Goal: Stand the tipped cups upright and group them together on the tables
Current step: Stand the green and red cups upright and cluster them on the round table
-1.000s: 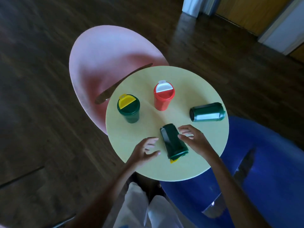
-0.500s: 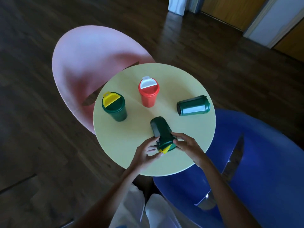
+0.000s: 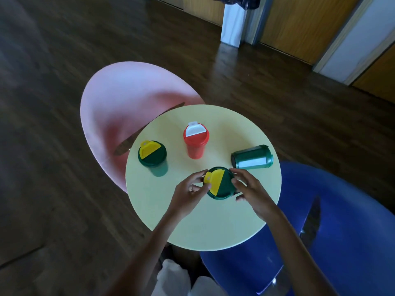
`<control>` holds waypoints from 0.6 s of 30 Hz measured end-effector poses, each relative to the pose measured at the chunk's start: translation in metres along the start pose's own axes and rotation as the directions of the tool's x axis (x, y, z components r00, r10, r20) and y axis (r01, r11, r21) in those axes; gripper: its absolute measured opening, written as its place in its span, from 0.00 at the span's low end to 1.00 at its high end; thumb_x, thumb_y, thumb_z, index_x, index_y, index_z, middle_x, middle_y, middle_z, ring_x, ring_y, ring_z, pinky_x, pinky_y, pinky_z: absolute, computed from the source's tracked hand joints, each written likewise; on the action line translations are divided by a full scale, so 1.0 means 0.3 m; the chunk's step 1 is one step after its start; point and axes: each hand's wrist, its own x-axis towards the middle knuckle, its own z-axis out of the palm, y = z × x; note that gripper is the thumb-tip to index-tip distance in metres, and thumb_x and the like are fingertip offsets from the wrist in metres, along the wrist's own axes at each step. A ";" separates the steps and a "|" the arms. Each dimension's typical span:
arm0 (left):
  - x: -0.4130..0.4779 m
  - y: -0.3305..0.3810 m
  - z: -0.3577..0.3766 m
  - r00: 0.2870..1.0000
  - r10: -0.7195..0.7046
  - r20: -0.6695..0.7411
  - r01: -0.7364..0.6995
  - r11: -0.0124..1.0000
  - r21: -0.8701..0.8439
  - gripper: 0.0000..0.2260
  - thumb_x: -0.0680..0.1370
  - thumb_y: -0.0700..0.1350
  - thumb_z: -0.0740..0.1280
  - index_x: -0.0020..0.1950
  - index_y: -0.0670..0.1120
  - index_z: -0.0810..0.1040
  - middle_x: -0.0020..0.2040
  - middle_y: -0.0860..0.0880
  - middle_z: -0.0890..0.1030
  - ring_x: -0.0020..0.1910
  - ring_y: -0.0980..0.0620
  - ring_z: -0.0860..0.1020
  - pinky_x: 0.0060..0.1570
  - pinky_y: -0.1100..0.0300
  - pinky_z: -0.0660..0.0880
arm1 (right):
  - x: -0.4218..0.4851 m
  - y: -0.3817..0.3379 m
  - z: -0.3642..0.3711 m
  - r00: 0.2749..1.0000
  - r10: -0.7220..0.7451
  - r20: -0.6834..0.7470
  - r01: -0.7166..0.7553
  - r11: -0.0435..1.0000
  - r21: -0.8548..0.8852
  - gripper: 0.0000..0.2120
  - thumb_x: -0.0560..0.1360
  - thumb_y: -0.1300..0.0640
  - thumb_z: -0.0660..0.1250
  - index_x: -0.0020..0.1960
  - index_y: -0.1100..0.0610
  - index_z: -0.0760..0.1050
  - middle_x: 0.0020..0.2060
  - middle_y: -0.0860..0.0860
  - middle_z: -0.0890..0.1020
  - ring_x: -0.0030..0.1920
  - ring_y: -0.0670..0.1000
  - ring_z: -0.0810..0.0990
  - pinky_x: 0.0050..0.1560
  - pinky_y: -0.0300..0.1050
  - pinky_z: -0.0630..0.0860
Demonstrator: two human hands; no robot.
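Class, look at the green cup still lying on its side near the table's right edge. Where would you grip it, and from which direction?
Grip the tipped green cup around its mid-body, coming down from above with fingers across the barrel. It lies lengthwise left to right, base left, lid end right, so its round sides are exposed; then pivot it up onto its base.

both arms fwd, left hand (image 3: 188, 192) & right hand (image 3: 253, 192) curled inward.

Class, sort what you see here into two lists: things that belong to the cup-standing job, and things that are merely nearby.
Belongs to the job:
held green cup, in left hand and right hand
tipped green cup
upright green cup
upright red cup
yellow round table

Merely nearby:
pink chair
blue chair
wooden floor
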 end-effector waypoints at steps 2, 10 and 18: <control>0.000 -0.010 0.001 1.000 -0.007 0.027 0.007 1.000 -0.002 0.20 0.73 0.48 0.72 0.63 0.56 0.75 0.54 0.50 0.82 0.44 0.56 0.81 0.45 0.66 0.77 | 0.008 0.018 0.013 1.000 0.031 -0.007 -0.031 0.999 0.026 0.11 0.79 0.56 0.62 0.59 0.44 0.73 0.53 0.44 0.81 0.36 0.45 0.80 0.38 0.41 0.75; 0.043 -0.067 -0.030 0.994 -0.048 0.095 0.048 0.999 0.003 0.22 0.74 0.45 0.71 0.67 0.52 0.73 0.53 0.50 0.83 0.49 0.50 0.81 0.48 0.64 0.77 | 0.042 0.061 0.068 0.993 0.117 -0.031 -0.114 0.990 0.079 0.15 0.80 0.59 0.60 0.64 0.48 0.72 0.57 0.49 0.80 0.40 0.52 0.81 0.38 0.43 0.74; 0.078 -0.056 -0.069 0.986 -0.060 0.153 0.050 0.996 0.070 0.22 0.70 0.50 0.73 0.63 0.54 0.73 0.53 0.52 0.81 0.51 0.63 0.78 0.46 0.67 0.75 | 0.040 0.039 0.071 0.988 0.153 -0.035 -0.152 0.988 0.041 0.15 0.80 0.56 0.59 0.65 0.45 0.70 0.58 0.45 0.79 0.43 0.49 0.81 0.39 0.41 0.74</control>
